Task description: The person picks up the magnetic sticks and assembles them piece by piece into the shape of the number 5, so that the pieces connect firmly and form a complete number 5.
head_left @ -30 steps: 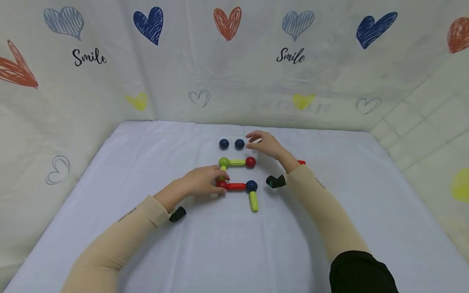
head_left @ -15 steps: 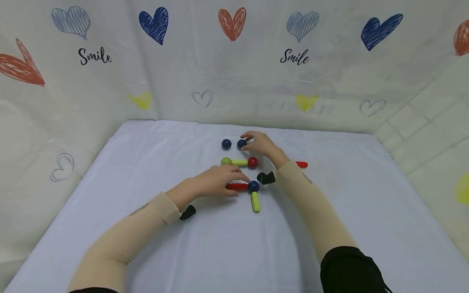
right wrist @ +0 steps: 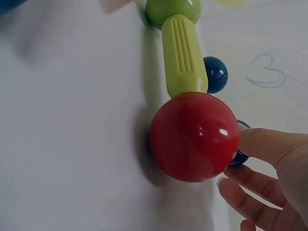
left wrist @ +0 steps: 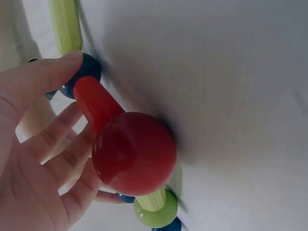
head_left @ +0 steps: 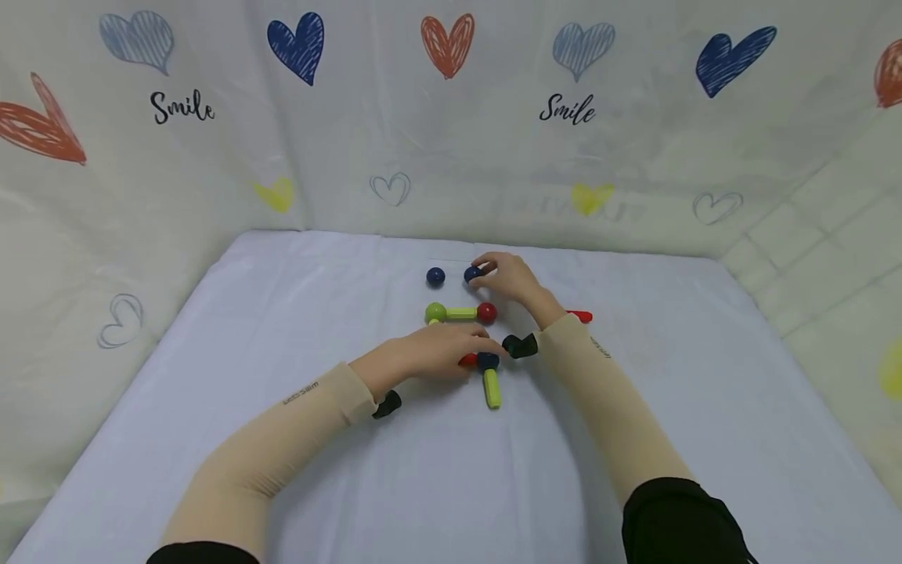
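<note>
At the back of the table, my right hand [head_left: 514,278] pinches a loose dark blue ball [head_left: 473,275] between thumb and fingers. My left hand [head_left: 438,350] reaches over the front of a joined ball-and-stick figure. Its thumb lies on the figure's blue ball [left wrist: 91,67], with the other fingers bent round its far side. From that ball a red stick [left wrist: 98,103] runs to a red ball [left wrist: 134,154], and a yellow-green stick [head_left: 492,389] points toward me. The figure's far side has a green ball [head_left: 435,312], a yellow-green stick [right wrist: 184,55] and another red ball [right wrist: 195,137].
A second loose blue ball [head_left: 435,276] sits left of the pinched one. Beyond my right forearm, a red stick [head_left: 581,316] lies partly hidden. White cloth covers the table [head_left: 395,486], and a curtain with printed hearts [head_left: 493,141] hangs behind it.
My left hand has slid right, from the figure's near left red ball to its blue ball. My right hand has taken hold of the right loose blue ball and shifted it slightly right.
</note>
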`<action>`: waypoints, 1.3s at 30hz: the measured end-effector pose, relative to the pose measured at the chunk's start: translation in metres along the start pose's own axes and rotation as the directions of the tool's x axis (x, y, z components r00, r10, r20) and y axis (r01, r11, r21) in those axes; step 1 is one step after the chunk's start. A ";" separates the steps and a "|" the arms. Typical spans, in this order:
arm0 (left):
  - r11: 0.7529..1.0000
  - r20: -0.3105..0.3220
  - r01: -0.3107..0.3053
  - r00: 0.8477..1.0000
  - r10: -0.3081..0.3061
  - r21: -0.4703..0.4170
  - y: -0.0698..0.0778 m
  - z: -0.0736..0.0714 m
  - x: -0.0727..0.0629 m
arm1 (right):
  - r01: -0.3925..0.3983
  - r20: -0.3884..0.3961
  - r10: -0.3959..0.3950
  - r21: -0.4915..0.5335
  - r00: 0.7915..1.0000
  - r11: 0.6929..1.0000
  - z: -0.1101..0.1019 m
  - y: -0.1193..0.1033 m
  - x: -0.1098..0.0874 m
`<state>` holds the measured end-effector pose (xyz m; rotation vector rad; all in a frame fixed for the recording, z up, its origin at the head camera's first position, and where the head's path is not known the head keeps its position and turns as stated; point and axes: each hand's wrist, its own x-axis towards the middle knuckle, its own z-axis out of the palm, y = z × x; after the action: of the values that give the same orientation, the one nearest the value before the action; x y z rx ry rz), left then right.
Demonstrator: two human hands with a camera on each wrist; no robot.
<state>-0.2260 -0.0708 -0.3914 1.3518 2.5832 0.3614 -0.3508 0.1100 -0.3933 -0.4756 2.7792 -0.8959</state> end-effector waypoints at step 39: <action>0.996 0.030 0.058 0.998 -0.056 -0.071 0.003 -0.002 0.013 | 0.169 0.080 -0.179 0.114 0.981 0.979 -0.027 0.057 -0.140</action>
<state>-0.2315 -0.0583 -0.3899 1.2473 2.5543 0.4179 -0.2412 0.2184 -0.3949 -0.7316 2.6239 -1.0276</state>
